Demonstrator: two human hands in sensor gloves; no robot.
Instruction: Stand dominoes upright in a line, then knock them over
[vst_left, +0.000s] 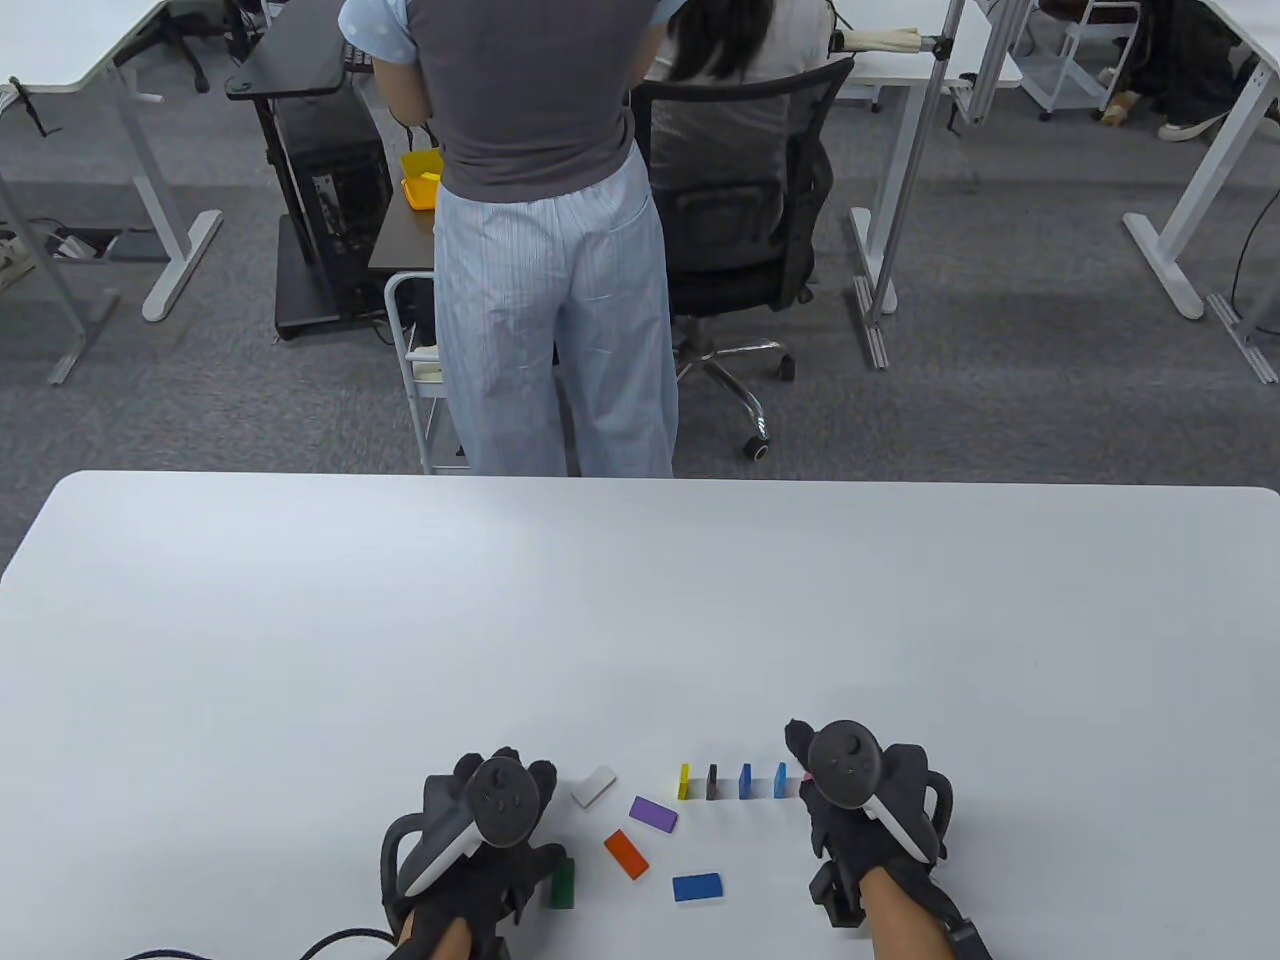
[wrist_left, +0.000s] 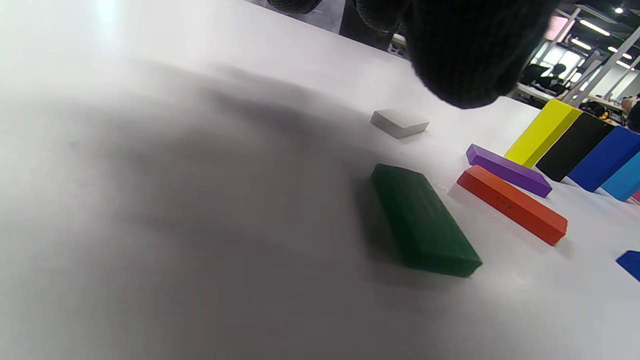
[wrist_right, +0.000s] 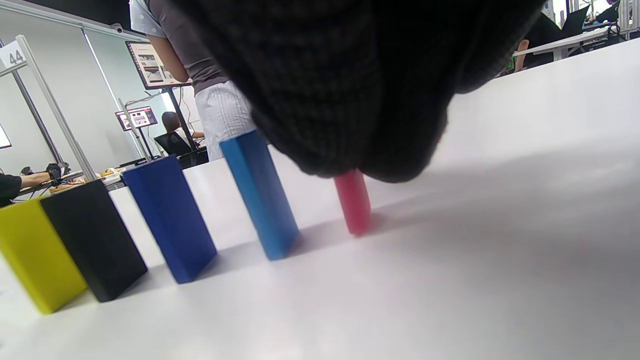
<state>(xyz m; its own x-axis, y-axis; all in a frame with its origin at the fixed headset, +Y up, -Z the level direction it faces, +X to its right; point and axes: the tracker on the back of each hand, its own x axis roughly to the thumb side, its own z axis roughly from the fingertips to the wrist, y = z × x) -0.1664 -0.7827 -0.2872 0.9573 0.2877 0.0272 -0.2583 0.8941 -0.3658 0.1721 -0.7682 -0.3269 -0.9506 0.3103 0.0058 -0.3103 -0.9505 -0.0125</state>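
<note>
Pink domino (wrist_right: 353, 202), judged light, rigid and tippable: pinched at top by right hand (vst_left: 860, 790); left hand (vst_left: 480, 840) grasp indiscernible.

On the white table (vst_left: 300, 620), the standing dominoes run yellow (vst_left: 684, 781), black (vst_left: 712, 781), dark blue (vst_left: 745, 780), light blue (vst_left: 780, 779) and pink (wrist_right: 353, 202), left to right. Lying flat nearby are a white domino (vst_left: 593, 786), purple (vst_left: 653, 814), orange (vst_left: 626, 854), blue (vst_left: 697, 887) and dark green (vst_left: 563, 883). Both gloves are black.
</note>
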